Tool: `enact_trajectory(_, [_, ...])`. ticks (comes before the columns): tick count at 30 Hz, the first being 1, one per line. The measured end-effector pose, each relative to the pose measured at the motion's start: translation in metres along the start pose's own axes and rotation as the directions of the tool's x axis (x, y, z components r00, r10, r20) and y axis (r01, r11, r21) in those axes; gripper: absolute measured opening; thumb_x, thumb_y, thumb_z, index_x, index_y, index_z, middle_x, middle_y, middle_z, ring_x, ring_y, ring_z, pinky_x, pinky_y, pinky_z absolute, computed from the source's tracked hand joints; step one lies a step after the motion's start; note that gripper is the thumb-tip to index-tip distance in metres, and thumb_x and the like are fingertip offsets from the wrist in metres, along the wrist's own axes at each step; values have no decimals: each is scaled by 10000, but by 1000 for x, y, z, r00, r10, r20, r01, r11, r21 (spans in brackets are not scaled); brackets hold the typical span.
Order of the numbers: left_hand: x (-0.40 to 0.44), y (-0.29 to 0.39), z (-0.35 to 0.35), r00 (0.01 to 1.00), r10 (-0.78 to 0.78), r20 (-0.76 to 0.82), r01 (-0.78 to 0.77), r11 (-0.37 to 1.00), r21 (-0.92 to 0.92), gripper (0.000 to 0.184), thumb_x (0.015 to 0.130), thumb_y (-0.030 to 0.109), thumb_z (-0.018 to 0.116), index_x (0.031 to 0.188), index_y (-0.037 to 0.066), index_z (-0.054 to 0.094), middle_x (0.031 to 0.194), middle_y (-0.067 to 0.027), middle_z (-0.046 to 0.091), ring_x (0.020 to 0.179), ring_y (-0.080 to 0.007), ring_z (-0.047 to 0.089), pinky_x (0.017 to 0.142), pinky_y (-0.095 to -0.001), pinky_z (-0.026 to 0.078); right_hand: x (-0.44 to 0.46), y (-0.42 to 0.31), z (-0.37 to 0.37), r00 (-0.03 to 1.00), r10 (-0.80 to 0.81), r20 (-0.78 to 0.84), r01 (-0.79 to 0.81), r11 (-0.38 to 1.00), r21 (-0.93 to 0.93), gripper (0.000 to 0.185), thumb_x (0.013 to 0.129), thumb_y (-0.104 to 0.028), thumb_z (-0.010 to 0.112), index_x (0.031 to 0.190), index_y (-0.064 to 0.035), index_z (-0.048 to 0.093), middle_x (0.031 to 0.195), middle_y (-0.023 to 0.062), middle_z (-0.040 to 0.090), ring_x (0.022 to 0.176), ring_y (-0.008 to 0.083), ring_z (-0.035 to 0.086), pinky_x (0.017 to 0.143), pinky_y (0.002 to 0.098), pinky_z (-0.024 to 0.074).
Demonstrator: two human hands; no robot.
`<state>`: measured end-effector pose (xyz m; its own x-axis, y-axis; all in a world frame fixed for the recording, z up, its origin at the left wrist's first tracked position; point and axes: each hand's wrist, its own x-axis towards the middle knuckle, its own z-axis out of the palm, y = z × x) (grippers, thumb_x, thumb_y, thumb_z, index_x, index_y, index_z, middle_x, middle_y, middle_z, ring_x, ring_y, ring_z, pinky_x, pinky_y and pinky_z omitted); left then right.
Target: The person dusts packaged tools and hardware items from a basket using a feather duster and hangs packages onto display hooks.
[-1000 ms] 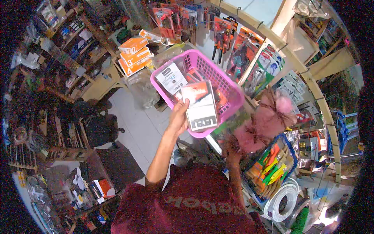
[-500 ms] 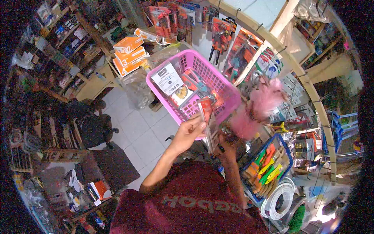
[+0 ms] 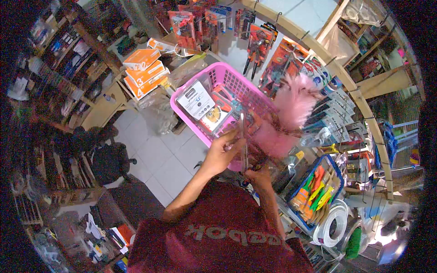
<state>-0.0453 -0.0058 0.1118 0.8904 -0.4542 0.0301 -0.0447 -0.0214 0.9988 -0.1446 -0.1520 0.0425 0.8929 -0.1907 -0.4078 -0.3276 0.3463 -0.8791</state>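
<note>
My left hand (image 3: 223, 152) is closed round a clear plastic package (image 3: 244, 145), seen nearly edge-on over the near side of a pink plastic basket (image 3: 187, 119). Fluffy and pink, a feather duster (image 3: 296, 107) spreads beside the package and across the basket's right end. Its dark handle end leads down to my right hand (image 3: 261, 176), whose fingers are curled round it and partly hidden. Inside the basket lie a white-labelled pack (image 3: 196, 100), a pack with a yellow disc picture (image 3: 216, 117) and several red-and-teal tool packs (image 3: 227, 98).
Orange boxes (image 3: 144, 75) are stacked behind the basket at left. Packaged tools (image 3: 258, 48) hang from a rail. At right are a blue-rimmed tray (image 3: 314, 191) of paintbrushes and a white cable coil (image 3: 331, 226). A black chair (image 3: 109, 157) stands at left.
The feather duster has swung left towards the package and is less blurred. My left hand has turned the package more upright and edge-on. My right hand has shifted slightly.
</note>
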Motion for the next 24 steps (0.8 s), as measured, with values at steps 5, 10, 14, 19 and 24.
enact_trajectory(5, [12,-6,-16,999,32,34,-32,999,-1,330,836,113,615,1120,-49,567,1231,-191,527,1129,-235,508,929,-327,401,2,-5,28,988,-153,-14,154,986,63,632,630,-41,696,1211,-84,449,945,45,554,636,135,521,519,257,448])
enact_trajectory(10, [22,-15,-29,990,3,142,1,1000,-25,354,845,129,606,1148,-44,547,1250,-192,513,1149,-242,493,938,-335,395,19,27,30,976,-218,-20,219,972,84,661,684,-53,672,1276,-87,379,935,51,548,603,126,498,478,253,415])
enact_trajectory(14, [27,-27,-40,988,33,153,-43,997,63,303,879,150,554,1147,9,566,1122,-95,600,974,-149,562,815,-276,467,9,25,46,996,-82,-30,87,970,226,678,750,-114,610,1349,-106,291,895,59,540,543,131,455,444,262,383])
enact_trajectory(19, [39,-28,-70,999,0,34,-3,995,103,236,905,154,508,1057,-12,582,738,15,529,652,-60,463,567,-234,379,21,71,15,976,-160,149,62,854,516,610,826,-384,491,1297,-8,396,742,57,520,494,120,401,426,241,321])
enact_trajectory(24, [51,-66,-94,977,-134,-163,109,982,-151,230,924,147,441,1021,2,589,753,45,516,654,-43,438,559,-210,345,10,44,48,968,-91,-235,156,948,277,659,855,-495,412,1197,63,492,580,23,489,403,95,338,407,239,285])
